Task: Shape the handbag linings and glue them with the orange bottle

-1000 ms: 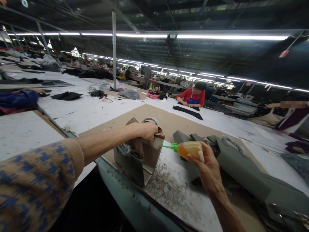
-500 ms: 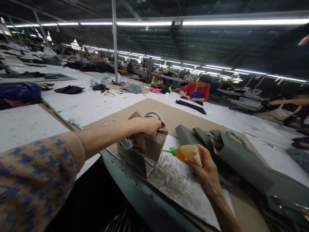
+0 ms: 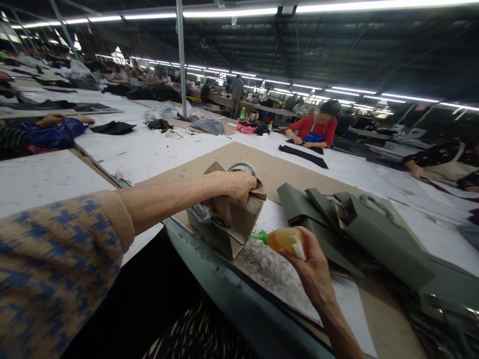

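My left hand [image 3: 241,184] is closed on the upper edge of a grey-brown, stiff-walled bag [image 3: 245,219], where brown lining shows; its fingertips are partly hidden. The bag stands tilted at the table's near edge, its opening showing crumpled clear plastic [image 3: 202,213]. In my right hand [image 3: 312,259] is a squeeze bottle [image 3: 282,239] of amber liquid, held sideways with fingers wrapped round it. Its thin green nozzle points left, with the tip at the bag's lower right edge. Whether the tip touches the bag, I cannot tell.
Several grey bags [image 3: 381,234], one with a handle, lie at the right. Dark residue covers the white sheet [image 3: 262,267] below the bottle. Brown board [image 3: 284,164] lies behind. A co-worker in red [image 3: 314,129] handles black pieces across the table; a metal pole [image 3: 181,60] rises behind.
The bottle has shifted slightly left and its nozzle tip has come lower along the bag's edge. My left hand keeps its hold. The whole view has tilted down a little.
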Tool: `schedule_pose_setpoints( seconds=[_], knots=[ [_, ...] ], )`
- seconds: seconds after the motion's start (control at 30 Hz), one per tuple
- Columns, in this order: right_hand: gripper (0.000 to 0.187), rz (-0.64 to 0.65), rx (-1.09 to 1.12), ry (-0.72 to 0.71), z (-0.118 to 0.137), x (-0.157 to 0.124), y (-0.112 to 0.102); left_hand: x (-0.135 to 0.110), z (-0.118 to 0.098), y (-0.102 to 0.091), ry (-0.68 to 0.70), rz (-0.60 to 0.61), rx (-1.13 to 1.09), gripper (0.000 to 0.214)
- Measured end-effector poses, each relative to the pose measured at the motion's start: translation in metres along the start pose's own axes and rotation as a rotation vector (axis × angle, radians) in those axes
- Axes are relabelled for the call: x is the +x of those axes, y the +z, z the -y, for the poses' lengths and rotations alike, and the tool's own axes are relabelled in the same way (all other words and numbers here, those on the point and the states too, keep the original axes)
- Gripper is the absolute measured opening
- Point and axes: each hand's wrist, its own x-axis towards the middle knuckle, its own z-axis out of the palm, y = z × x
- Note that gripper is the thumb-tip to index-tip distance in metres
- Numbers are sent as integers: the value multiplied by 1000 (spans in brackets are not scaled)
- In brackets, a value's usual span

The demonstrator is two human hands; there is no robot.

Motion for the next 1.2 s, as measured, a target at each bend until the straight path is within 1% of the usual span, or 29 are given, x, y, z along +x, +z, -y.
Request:
schedule_pose_setpoints(
  seconds=[0.3, 0.43, 0.53, 0.63, 0.73, 0.8, 0.83, 0.9, 1.03, 1.1, 1.2],
  knots=[
    [64, 44, 24, 53, -14, -9, 9, -9, -8, 4, 8, -37, 10, 20],
    [65, 30, 55, 72, -20, -10, 9, -18, -14, 9, -15, -25, -11, 21],
    [66, 17, 139, 115, -22, -9, 7, -26, -15, 11, 2, -61, -30, 20],
    [63, 16, 267, 151, -21, -5, 6, -37, -13, 5, -10, -89, 1, 21],
    [59, -4, 420, 169, -21, 3, 8, -47, -10, -4, -78, -121, 52, 23],
    [58, -17, 472, 163, -22, 9, 12, -52, -9, -4, -131, -146, 76, 23],
    [57, -20, 482, 158, -23, 12, 15, -53, -9, 0, -150, -159, 87, 23],
    [58, -16, 481, 158, -26, 16, 21, -56, -10, 14, -168, -190, 102, 26],
    [63, -31, 406, 150, -32, 17, 30, -61, -22, 53, -209, -237, 101, 33],
    [63, -47, 342, 136, -36, 15, 30, -63, -31, 68, -213, -212, 73, 35],
    [61, -62, 279, 129, -40, 13, 26, -68, -42, 76, -197, -125, 20, 40]
  ],
)
